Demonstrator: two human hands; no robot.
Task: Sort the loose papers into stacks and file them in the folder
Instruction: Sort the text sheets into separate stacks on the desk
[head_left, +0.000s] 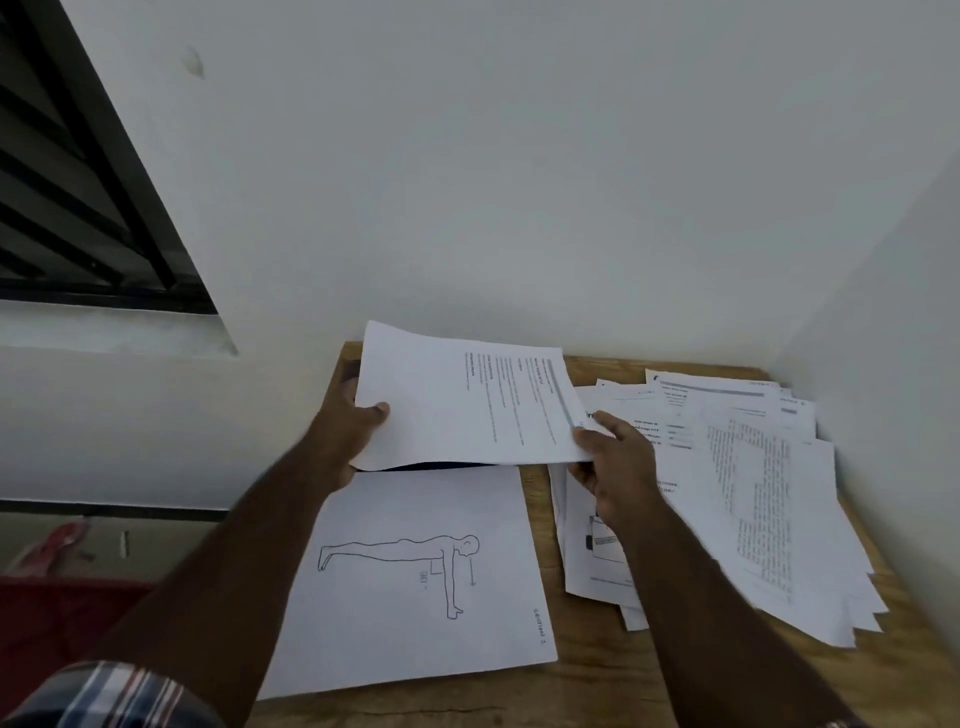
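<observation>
I saw both hands holding one white printed sheet of paper (467, 400) raised above the light wooden desk (597, 680). My left hand (345, 434) gripped its left edge, thumb lying on top and fingers curled beneath. My right hand (613, 457) pinched the sheet's near right corner, thumb on the upper face.

Just under the held sheet, between the two hands, a thin dark blue edge (441, 466) showed; I could not tell whether it was the folder. Nearer to me than the hands, between my forearms, lay a white sheet with a line drawing of a figure in a push-up pose (415, 571), flat on the desk.

Beyond my right hand spread a loose, overlapping pile of white printed papers (753, 493), reaching under that hand and out to the desk's far right side, close to the white walls (519, 182). Bare wood showed in a narrow strip between the drawing sheet and the pile, and along the near edge. The desk's left edge ran beside my left hand.
</observation>
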